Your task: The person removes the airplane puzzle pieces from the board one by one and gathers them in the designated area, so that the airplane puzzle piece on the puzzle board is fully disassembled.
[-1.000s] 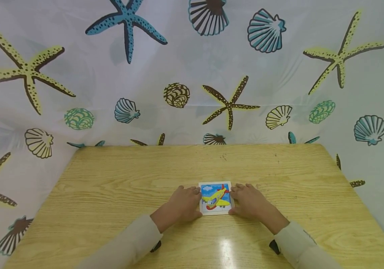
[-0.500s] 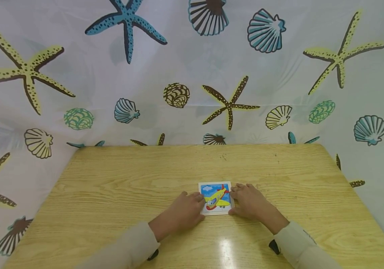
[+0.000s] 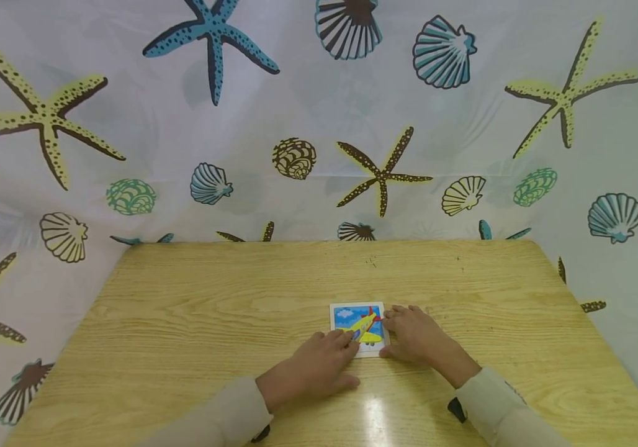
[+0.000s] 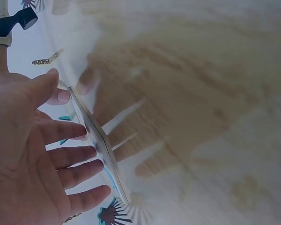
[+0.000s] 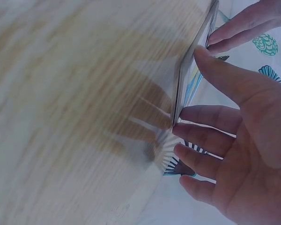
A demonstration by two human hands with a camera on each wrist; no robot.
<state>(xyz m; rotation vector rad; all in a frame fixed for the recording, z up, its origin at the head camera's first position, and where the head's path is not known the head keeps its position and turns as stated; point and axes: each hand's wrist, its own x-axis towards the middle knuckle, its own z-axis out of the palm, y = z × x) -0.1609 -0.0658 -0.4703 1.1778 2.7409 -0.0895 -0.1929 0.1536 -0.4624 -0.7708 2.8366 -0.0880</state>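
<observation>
A small square picture board (image 3: 376, 328), white-bordered and printed with a yellow and red airplane on blue, lies flat on the wooden table. Over its lower left part, the fingers of my left hand (image 3: 319, 366) cover the airplane's nose; the thumb is apart from the board, on the near side. My right hand (image 3: 416, 335) holds the right side, thumb at the near corner and fingertips farther up. In the left wrist view, the left hand (image 4: 33, 159) has extended fingers beside the board's edge (image 4: 103, 140). The right wrist view shows the right hand's thumb (image 5: 208, 61) touching the board.
The wooden table (image 3: 213, 292) spreads around the board, with a bright reflection near the front. A white cloth (image 3: 296, 93) printed with starfish and shells hangs behind the table and along its sides. Dark straps are partly visible beneath both light sleeves (image 3: 224, 410).
My left hand has left the board's left edge, shifting right and nearer, its fingers now over the picture's lower left. The right hand and the board have stayed in place.
</observation>
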